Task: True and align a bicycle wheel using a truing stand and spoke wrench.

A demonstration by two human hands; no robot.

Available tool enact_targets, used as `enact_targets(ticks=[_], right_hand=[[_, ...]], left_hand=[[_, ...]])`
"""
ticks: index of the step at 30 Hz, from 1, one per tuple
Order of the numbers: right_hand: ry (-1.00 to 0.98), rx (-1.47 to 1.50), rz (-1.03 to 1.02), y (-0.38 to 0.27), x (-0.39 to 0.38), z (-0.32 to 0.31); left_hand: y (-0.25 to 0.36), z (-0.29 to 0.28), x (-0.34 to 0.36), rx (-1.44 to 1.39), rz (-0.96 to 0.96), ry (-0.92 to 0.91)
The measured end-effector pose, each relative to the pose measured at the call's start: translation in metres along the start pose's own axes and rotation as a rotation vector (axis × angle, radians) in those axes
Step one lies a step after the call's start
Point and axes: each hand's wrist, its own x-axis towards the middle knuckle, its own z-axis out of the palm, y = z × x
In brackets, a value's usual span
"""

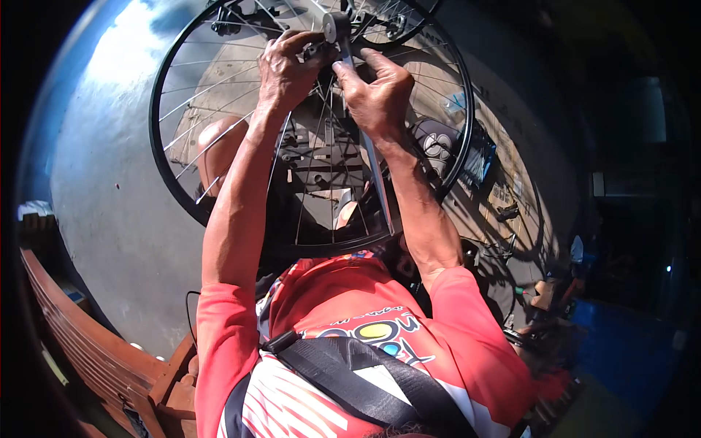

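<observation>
A spoked bicycle wheel (155, 120) with a black tyre lies in front of my body, its near edge close to my shirt. Both hands meet at the round grey hub end (335, 28) near the top of the view. My left hand (286, 71) has its fingers closed on a small dark part beside the hub; its kind is hard to make out. Just right of the hub, my right hand (377, 89) is closed, thumb and bent finger close to the upper end of a long silver metal bar (377, 179). What its fingertips grip is hidden.
Several tools (315, 152) lie beneath the spokes. To the right are a blue container (479, 160), a shoe (438, 146), cardboard (504, 196) and a small black part (507, 212). My bare knee (219, 142) is below the wheel's left side. A wooden bench (95, 321) stands at lower left.
</observation>
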Motion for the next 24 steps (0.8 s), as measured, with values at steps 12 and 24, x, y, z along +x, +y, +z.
enact_targets(ticks=[12,24], right_hand=[[0.339,0.294,0.037,-0.039,-0.015,-0.245],[1.194,-0.464,1.076,0.204,-0.394,-0.353]], left_hand=[[0.002,-0.021,-0.004,0.440,0.138,-0.363],[-0.062,-0.019,-0.001,0.145,0.211,-0.431]])
